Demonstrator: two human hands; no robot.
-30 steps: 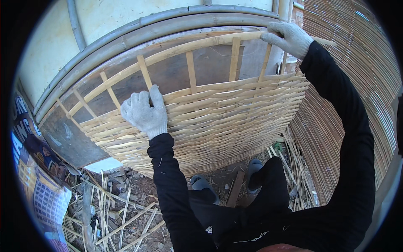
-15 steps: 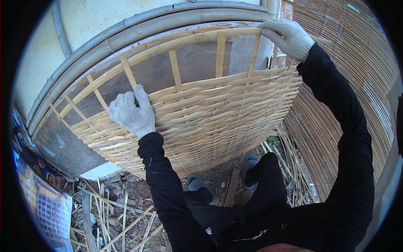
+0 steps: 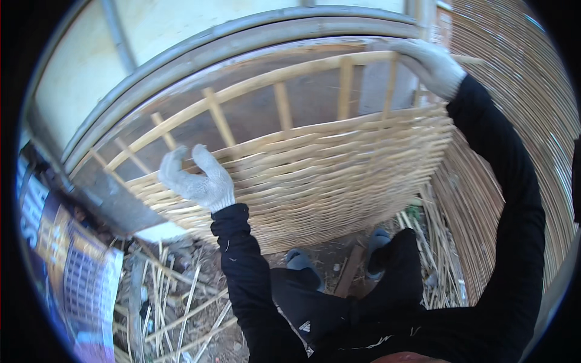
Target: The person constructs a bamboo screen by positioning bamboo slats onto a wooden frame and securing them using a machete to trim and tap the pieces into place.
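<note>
A half-woven bamboo panel (image 3: 327,175) stands upright in front of me, with bare upright slats (image 3: 281,106) above the woven strips. My left hand (image 3: 196,178), in a white knit glove, rests against the woven strips at the panel's left side, fingers spread and lifted. At the upper right, my gloved right hand (image 3: 433,63) grips the panel's top rail (image 3: 302,69). Both sleeves are black.
A curved metal frame (image 3: 200,48) and pale wall rise behind the panel. A finished woven mat (image 3: 520,121) stands at the right. Loose bamboo strips (image 3: 175,302) litter the ground, with a printed sheet (image 3: 66,266) at left. My feet (image 3: 339,257) are below.
My left hand has slid left along the woven strips and its fingers have opened. The view has shifted, so the panel sits more to the right.
</note>
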